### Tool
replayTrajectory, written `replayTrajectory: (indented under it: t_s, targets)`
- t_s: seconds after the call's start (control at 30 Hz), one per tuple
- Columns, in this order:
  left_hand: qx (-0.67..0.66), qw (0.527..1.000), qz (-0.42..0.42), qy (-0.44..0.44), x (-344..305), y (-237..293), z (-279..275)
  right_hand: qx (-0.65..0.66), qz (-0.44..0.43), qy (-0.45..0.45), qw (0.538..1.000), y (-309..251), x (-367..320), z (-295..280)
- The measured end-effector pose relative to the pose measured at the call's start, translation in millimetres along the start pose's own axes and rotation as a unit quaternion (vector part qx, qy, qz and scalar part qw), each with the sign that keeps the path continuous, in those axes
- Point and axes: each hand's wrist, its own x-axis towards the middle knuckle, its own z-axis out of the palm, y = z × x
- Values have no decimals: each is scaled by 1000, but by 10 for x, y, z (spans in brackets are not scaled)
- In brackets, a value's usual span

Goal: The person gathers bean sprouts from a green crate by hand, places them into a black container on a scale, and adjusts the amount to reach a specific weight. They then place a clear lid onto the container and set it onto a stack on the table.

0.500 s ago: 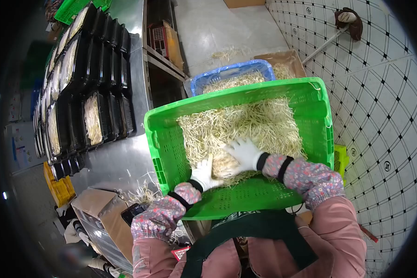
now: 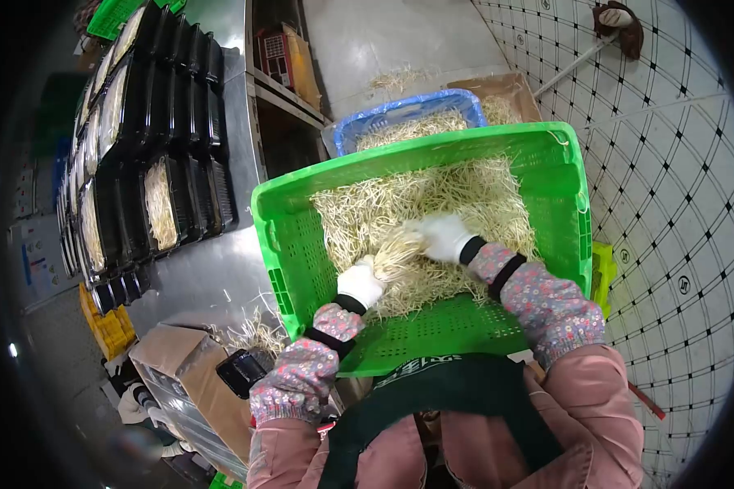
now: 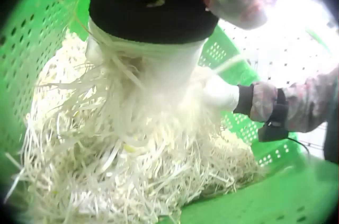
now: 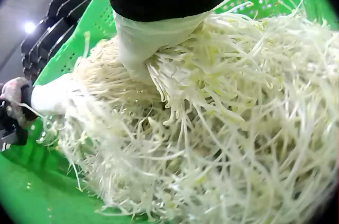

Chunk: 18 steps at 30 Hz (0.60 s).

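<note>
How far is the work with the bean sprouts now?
Seemingly done: stacked black trays, several visibly holding sprouts. In hand: the left hand grips a sprout bundle, the right hand at its other end. Left: loose sprouts in the green crate and blue basket.

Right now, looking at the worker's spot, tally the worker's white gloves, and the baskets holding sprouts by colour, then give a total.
White gloves: 2
Green basket: 1
Blue basket: 1
Total: 4
</note>
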Motion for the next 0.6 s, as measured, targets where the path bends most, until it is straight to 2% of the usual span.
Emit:
replayTrajectory:
  t_s: [0.03, 0.07, 0.13, 0.2, 0.23, 0.27, 0.3, 0.33, 0.4, 0.43, 0.47, 0.53, 0.6]
  targets:
    - [39, 999, 32, 14, -31, -22, -41, -57, -67, 77, 993, 265, 21, 108]
    - [78, 994, 64, 28, -73, -44, -102, -28, 37, 47, 998, 395, 33, -84]
    - [99, 988, 103, 52, -153, -61, -324, 37, 145, 60, 987, 571, 16, -539]
    - [134, 970, 170, 107, -126, -137, -297, 36, 80, 142, 986, 449, 4, -842]
    - [133, 970, 170, 108, -140, -97, -281, 24, 54, 153, 986, 325, 59, -821]
    - [159, 954, 224, 117, -144, -43, -269, 13, 27, 166, 986, 164, 150, -771]
    - [186, 935, 276, 125, -146, -9, -281, 8, 18, 106, 994, 92, 337, -530]
    - [190, 934, 277, 125, -125, -2, -322, 3, 9, 46, 999, 14, 505, -303]
    - [91, 959, 267, 32, -25, 48, -424, -67, -43, -62, 995, -349, 413, -397]
    - [52, 982, 183, -3, -8, 181, -594, -105, -42, -139, 984, -351, 444, -327]
    - [32, 979, 196, 52, 129, 97, -540, -103, -41, -140, 984, -308, 430, -272]
    - [45, 954, 270, 125, 391, 37, -553, -103, 7, -77, 992, -199, 353, -238]
    - [23, 983, 178, 49, 545, 91, -476, -99, 22, -95, 990, -55, 322, -217]
